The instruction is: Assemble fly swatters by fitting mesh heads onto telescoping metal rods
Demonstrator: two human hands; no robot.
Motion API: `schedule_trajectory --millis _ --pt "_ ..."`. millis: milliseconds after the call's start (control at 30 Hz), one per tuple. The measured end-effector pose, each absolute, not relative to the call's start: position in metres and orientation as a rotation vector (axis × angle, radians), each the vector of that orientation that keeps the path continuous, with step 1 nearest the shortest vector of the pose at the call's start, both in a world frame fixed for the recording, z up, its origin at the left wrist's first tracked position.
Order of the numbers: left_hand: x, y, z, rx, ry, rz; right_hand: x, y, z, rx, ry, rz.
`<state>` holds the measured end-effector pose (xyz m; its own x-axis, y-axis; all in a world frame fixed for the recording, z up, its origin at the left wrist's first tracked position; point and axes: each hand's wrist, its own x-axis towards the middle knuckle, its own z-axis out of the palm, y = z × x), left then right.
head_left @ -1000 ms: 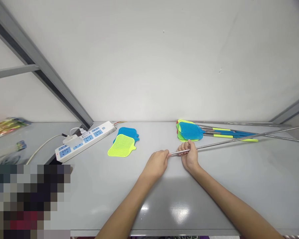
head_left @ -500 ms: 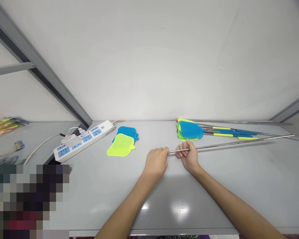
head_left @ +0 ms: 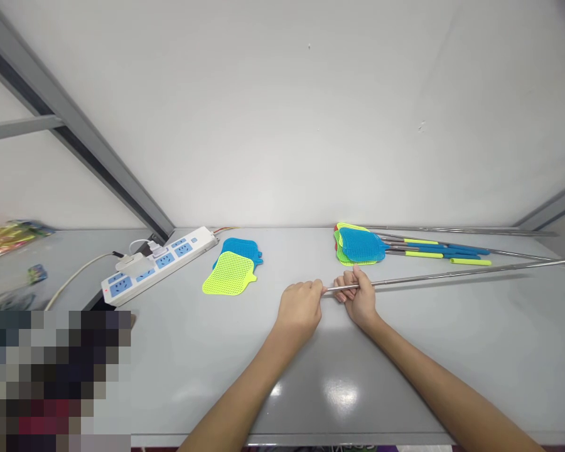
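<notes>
grey table (head_left: 207,376): steel rod (head_left: 452,275) in right hand's fingers (head_left: 353,279) (left hand (head_left: 300,307) at tip)

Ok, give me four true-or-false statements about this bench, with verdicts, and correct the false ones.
1. The right hand grips a steel rod. True.
2. The left hand rests on the power strip. False: it is beside the rod's near end, apart from the power strip.
3. A lime-green mesh fly swatter head overlaps a blue one. True.
4. Nothing is plugged into the power strip. False: a white plug sits in it.
</notes>
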<state>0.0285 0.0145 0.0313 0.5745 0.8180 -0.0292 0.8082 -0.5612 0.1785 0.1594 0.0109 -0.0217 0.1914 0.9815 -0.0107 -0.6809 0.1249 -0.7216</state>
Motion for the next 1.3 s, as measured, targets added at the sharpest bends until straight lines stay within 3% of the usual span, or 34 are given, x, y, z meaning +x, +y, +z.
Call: schedule_trajectory --millis 700,1300 --pt "0.033 0.001 0.006 2.697 1.253 0.438 0.156 0.006 -0.030 -0.721 -0.673 1.224" --pt "0.038 0.008 0.013 2.654 1.276 0.315 0.164 0.016 -0.030 -0.845 -0.704 1.160"
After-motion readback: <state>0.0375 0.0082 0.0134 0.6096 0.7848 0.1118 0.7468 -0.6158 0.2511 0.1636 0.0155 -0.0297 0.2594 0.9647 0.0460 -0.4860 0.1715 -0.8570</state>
